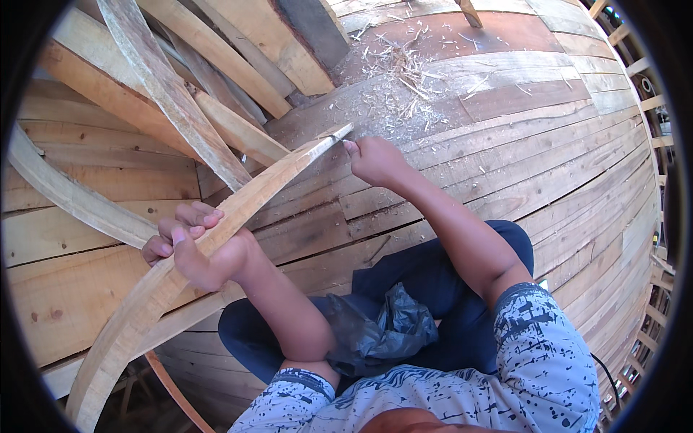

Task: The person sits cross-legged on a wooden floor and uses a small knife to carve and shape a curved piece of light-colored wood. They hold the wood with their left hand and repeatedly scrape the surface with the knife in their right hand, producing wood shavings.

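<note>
A long, curved wooden beam [245, 195] slants from the lower left up to the middle of the view. My left hand [198, 242] grips it around the middle, thumb and fingers wrapped over its edges. At the beam's far tip is my right hand [375, 160], closed in a fist with the thumb toward the wood. A short, dark metal tool [336, 138] shows between that fist and the tip; the rest of it is hidden, and its kind is unclear. A crumpled dark plastic bag [390, 328] lies on my lap.
Several rough timbers [166, 94] lean and cross at the upper left. Another curved plank [79, 195] meets the beam near my left hand. Wood shavings [408, 72] litter the plank floor [462, 180] beyond my right hand. A slatted wooden edge [653, 144] bounds the right side.
</note>
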`<control>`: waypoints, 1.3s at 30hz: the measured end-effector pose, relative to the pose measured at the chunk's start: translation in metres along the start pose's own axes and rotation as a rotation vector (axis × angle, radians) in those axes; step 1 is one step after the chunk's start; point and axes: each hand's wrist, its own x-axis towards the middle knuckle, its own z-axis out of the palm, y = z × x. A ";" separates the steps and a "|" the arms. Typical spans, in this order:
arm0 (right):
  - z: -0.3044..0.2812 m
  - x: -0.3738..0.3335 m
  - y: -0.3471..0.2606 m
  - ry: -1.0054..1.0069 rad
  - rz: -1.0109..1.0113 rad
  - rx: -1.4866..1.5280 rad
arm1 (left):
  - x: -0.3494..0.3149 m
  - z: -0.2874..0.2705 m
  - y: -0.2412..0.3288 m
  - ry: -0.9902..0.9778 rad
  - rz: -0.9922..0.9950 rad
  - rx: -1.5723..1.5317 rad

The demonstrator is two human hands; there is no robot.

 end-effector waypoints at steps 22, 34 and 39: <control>0.000 0.011 0.020 -0.007 0.067 -0.072 | -0.004 0.002 -0.002 -0.166 0.023 -0.087; 0.006 0.011 0.018 -0.039 0.078 0.068 | -0.002 -0.002 -0.002 -0.170 0.005 -0.122; 0.012 0.004 0.002 -0.028 -0.027 0.054 | -0.008 0.005 0.001 -0.145 0.017 -0.089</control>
